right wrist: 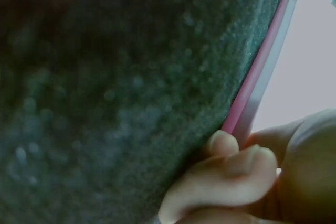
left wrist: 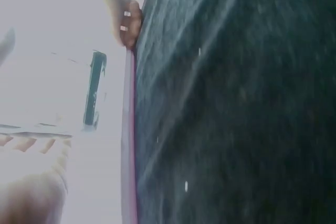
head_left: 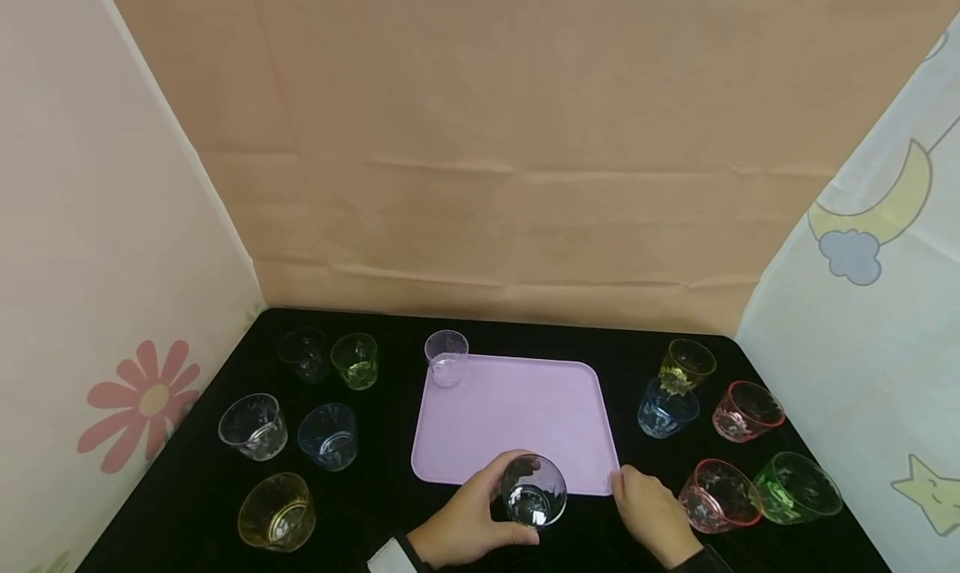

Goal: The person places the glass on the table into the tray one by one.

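My left hand [head_left: 472,519] holds a clear drinking glass [head_left: 534,506] between thumb and fingers. The glass overlaps the front edge of a pale purple tray [head_left: 525,419] in the head view. My right hand [head_left: 651,513] grips the tray at its front right corner. In the right wrist view its fingers [right wrist: 226,179] curl round the pink rim. Another clear glass [head_left: 447,358] stands at the tray's back left corner. The left wrist view is overexposed; the left hand [left wrist: 31,187] shows at its lower left, and the glass is washed out there.
On the black table [head_left: 390,440], left of the tray, stand several glasses, among them a yellow one [head_left: 277,515] and a blue one [head_left: 328,440]. To the right are more: a red-rimmed glass [head_left: 720,498] by my right hand, a green one [head_left: 798,490], and a yellow glass [head_left: 686,363] overlapping a blue one [head_left: 666,413].
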Motion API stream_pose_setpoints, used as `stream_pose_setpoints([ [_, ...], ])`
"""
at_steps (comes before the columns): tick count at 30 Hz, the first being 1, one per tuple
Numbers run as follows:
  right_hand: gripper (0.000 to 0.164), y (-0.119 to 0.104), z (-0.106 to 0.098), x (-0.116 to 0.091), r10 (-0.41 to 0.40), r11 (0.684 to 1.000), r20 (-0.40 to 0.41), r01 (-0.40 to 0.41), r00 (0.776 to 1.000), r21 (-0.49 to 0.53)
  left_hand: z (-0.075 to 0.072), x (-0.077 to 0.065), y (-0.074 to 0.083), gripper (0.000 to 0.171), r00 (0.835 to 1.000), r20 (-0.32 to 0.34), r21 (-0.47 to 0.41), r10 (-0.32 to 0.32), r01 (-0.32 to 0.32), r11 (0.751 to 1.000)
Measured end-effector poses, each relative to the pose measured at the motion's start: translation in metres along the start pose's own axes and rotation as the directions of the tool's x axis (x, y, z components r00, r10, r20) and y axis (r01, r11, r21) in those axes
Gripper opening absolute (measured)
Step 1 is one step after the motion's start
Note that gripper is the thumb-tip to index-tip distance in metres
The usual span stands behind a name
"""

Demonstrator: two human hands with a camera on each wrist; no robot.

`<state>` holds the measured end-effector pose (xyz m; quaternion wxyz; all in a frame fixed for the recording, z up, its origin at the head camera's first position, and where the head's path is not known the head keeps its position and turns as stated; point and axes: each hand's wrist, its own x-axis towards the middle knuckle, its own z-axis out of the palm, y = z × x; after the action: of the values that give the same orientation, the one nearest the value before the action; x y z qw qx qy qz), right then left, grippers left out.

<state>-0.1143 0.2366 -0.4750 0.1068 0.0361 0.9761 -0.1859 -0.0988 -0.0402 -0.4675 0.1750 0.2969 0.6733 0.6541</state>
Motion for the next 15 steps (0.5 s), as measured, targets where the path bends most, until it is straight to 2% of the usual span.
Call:
stream_pose_setpoints([
  [5, 0.028, -0.001, 0.000, 0.000, 0.009, 1.000, 0.013, -0.009, 1.000, 0.011, -0.014, -0.002, 0.002, 0.074, 0.995, -0.100, 0.056, -0.011, 0.017, 0.998],
  [10, 0.027, -0.001, 0.000, 0.000, 0.009, 1.000, 0.017, -0.009, 1.000, 0.018, -0.029, -0.001, 0.003, 0.074, 0.973, -0.232, 0.080, -0.003, 0.022, 0.997],
  [12, 0.027, -0.001, 0.000, 0.000, 0.012, 1.000, 0.022, -0.012, 1.000, 0.020, -0.036, 0.000, 0.001, 0.074, 0.952, -0.306, 0.080, -0.014, 0.040, 0.996],
  [15, 0.027, 0.000, 0.000, 0.001, 0.015, 1.000, 0.028, -0.016, 0.999, 0.022, -0.046, 0.002, -0.002, 0.075, 0.899, -0.437, 0.098, -0.034, 0.085, 0.992],
])
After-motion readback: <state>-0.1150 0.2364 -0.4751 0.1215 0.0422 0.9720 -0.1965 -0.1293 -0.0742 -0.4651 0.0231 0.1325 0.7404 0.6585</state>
